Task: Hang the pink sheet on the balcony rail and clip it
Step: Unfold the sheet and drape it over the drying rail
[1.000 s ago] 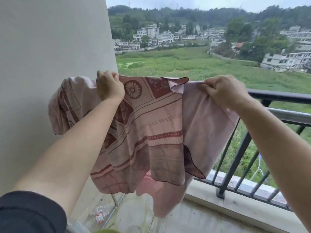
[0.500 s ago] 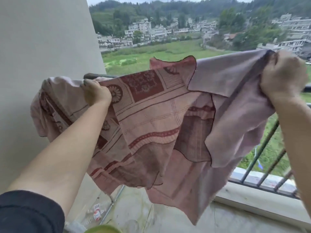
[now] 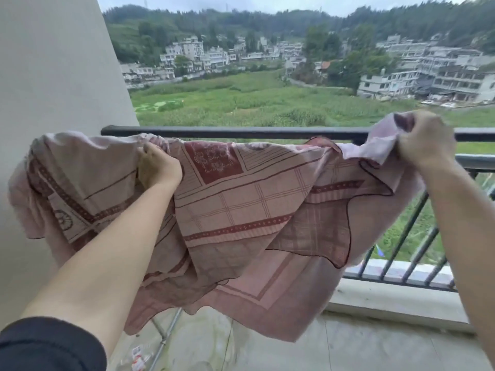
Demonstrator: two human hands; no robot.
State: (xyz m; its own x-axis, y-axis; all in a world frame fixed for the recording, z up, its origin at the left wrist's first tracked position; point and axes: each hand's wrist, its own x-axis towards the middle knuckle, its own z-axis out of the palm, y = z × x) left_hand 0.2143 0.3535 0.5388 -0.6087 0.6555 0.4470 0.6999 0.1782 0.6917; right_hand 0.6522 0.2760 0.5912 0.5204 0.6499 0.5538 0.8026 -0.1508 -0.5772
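Note:
The pink sheet (image 3: 241,210), patterned with dark red bands and squares, is stretched between my two hands just in front of the black balcony rail (image 3: 241,131). My left hand (image 3: 159,167) grips a bunch of the sheet near its top left. My right hand (image 3: 426,140) grips the sheet's upper right corner, held up at rail height. The sheet's top edge hangs slightly below the top bar and its lower part droops towards the floor. No clip is in view.
A pale wall (image 3: 53,76) stands close on the left. The rail's slanted bars (image 3: 417,218) sit on a concrete kerb (image 3: 388,298). A metal frame leg (image 3: 168,328) and a small bottle (image 3: 138,357) lie on the tiled floor below the sheet.
My right hand has pulled the sheet's corner out to the right and down, spreading the sheet wide. The folded middle has flattened and the rail's top bar now shows above it.

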